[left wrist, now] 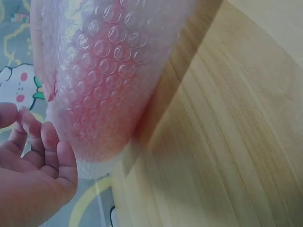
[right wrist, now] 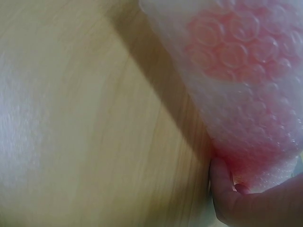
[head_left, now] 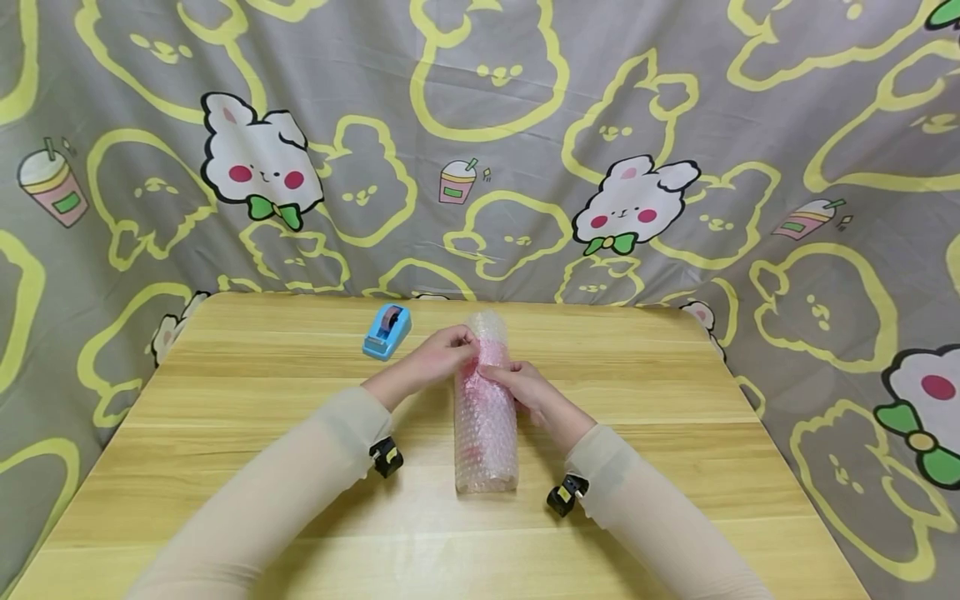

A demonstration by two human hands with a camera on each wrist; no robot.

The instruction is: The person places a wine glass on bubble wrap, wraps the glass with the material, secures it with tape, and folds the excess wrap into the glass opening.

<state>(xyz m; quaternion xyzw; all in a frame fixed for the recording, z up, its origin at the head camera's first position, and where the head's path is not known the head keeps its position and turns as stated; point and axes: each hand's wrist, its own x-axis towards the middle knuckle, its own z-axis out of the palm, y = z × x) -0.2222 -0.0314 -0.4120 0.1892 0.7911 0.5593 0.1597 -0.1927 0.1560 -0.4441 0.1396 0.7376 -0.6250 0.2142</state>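
A long cylinder-shaped bundle point(head_left: 486, 442) in clear bubble wrap lies lengthwise on the table, with pink showing through it. My left hand point(head_left: 442, 354) is at its upper left side, fingers curled and thumb and forefinger pinching at the wrap. The left wrist view shows the curled left fingers point(left wrist: 49, 146) beside the bubbles, and no detail between the fingertips. From the right side, my right hand point(head_left: 528, 387) grips the bundle, thumb across the top and fingers down along its side. In the right wrist view a right-hand finger point(right wrist: 220, 177) meets the bundle low by the tabletop.
A blue tape dispenser point(head_left: 387, 332) with a roll of tape stands on the wooden table point(head_left: 300, 467), left of the bundle's far end. Behind the table hangs a grey curtain point(head_left: 375, 50) with cartoon animals. Each wrist carries a small black camera point(head_left: 387, 458).
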